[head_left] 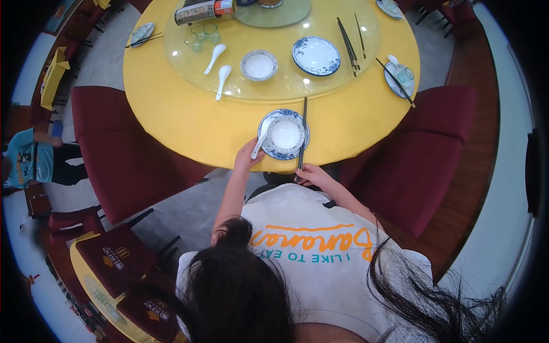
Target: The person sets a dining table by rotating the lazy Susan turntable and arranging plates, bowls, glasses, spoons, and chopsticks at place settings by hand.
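On the table's near edge sits a blue-patterned plate (278, 153) with a small white bowl (286, 135) on it. A white spoon (262, 137) lies along the left side of the bowl, its handle pointing toward me. My left hand (249, 155) is closed at the handle end, beside the plate's rim. Dark chopsticks (303, 128) run along the right side of the bowl, over the plate's edge. My right hand (310, 176) pinches their near end, just past the table edge.
The yellow table (189, 128) carries a glass turntable (343, 81) with two spoons (223, 83), a bowl (259, 65), a plate (316, 56), chopsticks (347, 46) and glasses (200, 35). Red chairs (123, 148) flank me. A person (28, 160) is at the far left.
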Action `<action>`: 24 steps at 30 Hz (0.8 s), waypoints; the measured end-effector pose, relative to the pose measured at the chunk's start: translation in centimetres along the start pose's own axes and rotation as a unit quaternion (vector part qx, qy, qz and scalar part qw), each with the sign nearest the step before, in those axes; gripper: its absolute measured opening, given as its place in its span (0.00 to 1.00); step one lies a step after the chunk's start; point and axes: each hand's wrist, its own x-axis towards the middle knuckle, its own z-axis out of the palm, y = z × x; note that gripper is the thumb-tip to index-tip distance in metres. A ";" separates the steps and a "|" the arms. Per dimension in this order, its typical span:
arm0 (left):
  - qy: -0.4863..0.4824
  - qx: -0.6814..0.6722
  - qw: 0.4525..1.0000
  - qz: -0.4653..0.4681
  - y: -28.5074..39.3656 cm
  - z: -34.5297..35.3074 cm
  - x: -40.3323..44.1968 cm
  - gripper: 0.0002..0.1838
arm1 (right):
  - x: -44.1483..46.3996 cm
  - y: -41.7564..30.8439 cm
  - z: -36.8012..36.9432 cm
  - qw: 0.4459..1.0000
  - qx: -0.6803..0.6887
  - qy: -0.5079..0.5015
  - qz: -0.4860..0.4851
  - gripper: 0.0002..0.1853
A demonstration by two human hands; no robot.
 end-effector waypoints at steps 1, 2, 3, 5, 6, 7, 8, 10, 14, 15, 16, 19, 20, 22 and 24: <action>-0.002 -0.002 1.000 -0.001 0.0 0.0 0.0 0.22 | -0.2 -0.1 -0.1 1.000 -0.002 0.000 -0.004 0.16; -0.005 -0.005 1.000 -0.002 0.0 -0.1 0.0 0.22 | -0.3 -0.1 -0.1 1.000 -0.004 0.000 -0.008 0.16; -0.007 -0.007 1.000 -0.003 0.0 -0.1 0.1 0.22 | -0.5 -0.2 -0.2 1.000 -0.006 0.000 -0.012 0.16; -0.007 -0.014 1.000 -0.011 -0.4 -0.5 0.6 0.22 | -0.4 0.1 -0.4 1.000 -0.006 0.012 -0.017 0.18; -0.008 -0.018 1.000 -0.016 -0.6 -0.6 0.8 0.22 | -0.3 0.3 -0.5 1.000 -0.006 0.018 -0.020 0.18; -0.010 -0.019 1.000 -0.016 -0.5 -0.6 0.8 0.22 | -0.3 0.4 -0.6 1.000 -0.010 0.022 -0.019 0.18; -0.013 -0.019 1.000 -0.017 -0.5 -0.7 0.8 0.22 | -0.2 0.5 -0.7 0.999 -0.014 0.025 -0.019 0.18; -0.017 -0.019 0.999 -0.019 -0.5 -0.6 0.7 0.23 | -0.3 0.6 -0.8 0.999 -0.019 0.027 -0.018 0.18; -0.027 -0.026 0.999 -0.029 -0.6 -0.7 0.6 0.24 | -0.4 0.9 -1.0 0.999 -0.021 0.016 -0.024 0.16; -0.031 -0.030 0.999 -0.032 -0.6 -0.8 0.6 0.24 | -0.4 1.1 -1.1 0.999 -0.021 0.012 -0.028 0.16; -0.030 -0.031 0.998 -0.035 -0.5 -0.7 0.5 0.24 | -0.6 1.0 -1.1 0.999 -0.028 0.012 -0.029 0.15; -0.029 -0.035 0.998 -0.042 -0.2 -0.5 0.2 0.24 | -0.9 0.8 -1.2 0.998 -0.047 0.010 -0.030 0.13; -0.031 -0.037 0.998 -0.042 -0.3 -0.5 0.2 0.24 | -0.9 0.8 -1.3 0.998 -0.051 0.009 -0.028 0.13; -0.032 -0.044 0.998 -0.043 -0.3 -0.6 0.1 0.24 | -1.0 0.7 -1.3 0.998 -0.054 0.009 -0.027 0.12; -0.032 -0.053 0.997 -0.045 -0.3 -0.6 0.0 0.24 | -1.2 0.5 -1.3 0.998 -0.053 0.010 -0.029 0.12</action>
